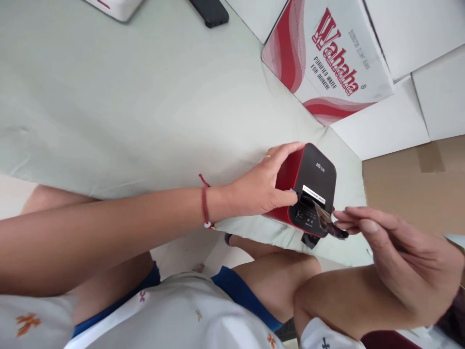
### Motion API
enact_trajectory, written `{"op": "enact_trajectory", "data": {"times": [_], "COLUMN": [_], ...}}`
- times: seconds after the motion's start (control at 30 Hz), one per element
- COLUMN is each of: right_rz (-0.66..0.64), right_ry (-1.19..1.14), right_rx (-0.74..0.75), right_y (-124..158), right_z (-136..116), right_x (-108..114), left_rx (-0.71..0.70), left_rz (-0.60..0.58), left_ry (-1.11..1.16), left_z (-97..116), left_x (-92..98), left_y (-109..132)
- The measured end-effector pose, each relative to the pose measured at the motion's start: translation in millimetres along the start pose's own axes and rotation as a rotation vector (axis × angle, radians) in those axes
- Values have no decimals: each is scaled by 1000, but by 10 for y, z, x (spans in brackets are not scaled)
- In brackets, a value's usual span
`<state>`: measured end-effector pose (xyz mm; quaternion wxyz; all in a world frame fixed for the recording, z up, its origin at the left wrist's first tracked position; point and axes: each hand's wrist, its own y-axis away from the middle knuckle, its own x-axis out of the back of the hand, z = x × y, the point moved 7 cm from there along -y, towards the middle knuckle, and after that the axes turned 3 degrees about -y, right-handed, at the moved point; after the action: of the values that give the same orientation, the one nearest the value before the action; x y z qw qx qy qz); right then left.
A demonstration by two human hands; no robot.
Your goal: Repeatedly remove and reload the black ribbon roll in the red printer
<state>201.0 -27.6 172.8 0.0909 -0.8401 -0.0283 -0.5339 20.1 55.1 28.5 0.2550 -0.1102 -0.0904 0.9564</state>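
A small red and black device (313,180) stands at the table's near edge, its black face bearing a white label and small buttons. My left hand (262,186) wraps around its red side, thumb pressed at the slot on the front. My right hand (395,252) pinches a thin dark strip (329,224) that runs out of that slot, fingers closed on its outer end. A red string bracelet (205,203) circles my left wrist.
A pale green cloth covers the table (145,106). White cartons, one printed Wahaha (329,58), stand at the far right. A black phone (209,10) and a white object (116,7) lie at the far edge. Brown cardboard (414,179) is at right. My knees are below.
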Motion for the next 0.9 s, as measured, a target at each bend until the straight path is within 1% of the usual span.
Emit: {"op": "enact_trajectory", "data": {"times": [0.07,0.1,0.17,0.23,0.3,0.37,0.43,0.5,0.53,0.57,0.63,0.7,0.77,0.83,0.9], "right_rz": [-174,-231,-281,-293,-290,-213,-84,-2,-6,-42,-166,-280,-329,-317,-278], "right_ry": [44,62,93,105,114,110,86,82,95,116,175,238,286,265,182], "right_rx": [108,155,216,230,184,66,-68,-122,-111,-83,-38,-42,-75,-97,-108], "right_y": [-3,-11,-35,-58,-93,-177,-304,-459,-540,-616,-728,-785,-809,-805,-744], "right_z": [-101,-148,-220,-253,-219,-90,97,253,300,328,352,362,357,331,312], "right_x": [-41,-53,-62,-79,-128,-176,-236,-349,-430,-523,-704,-828,-875,-853,-749], "left_rx": [44,53,52,47,56,92,155,211,225,229,223,207,197,180,157], "left_rz": [-27,-49,-89,-103,-100,-103,-93,-64,-49,-41,-34,-35,-31,-22,-15], "left_ry": [63,102,169,204,231,272,302,295,281,261,218,175,131,98,92], "left_z": [-38,-58,-99,-134,-154,-164,-177,-188,-187,-183,-170,-159,-160,-164,-170], "left_x": [-3,-10,-27,-38,-53,-79,-93,-80,-67,-54,-32,-15,1,13,16], "left_y": [-8,-12,-20,-24,-26,-25,-21,-12,-8,-4,5,12,18,22,27]}}
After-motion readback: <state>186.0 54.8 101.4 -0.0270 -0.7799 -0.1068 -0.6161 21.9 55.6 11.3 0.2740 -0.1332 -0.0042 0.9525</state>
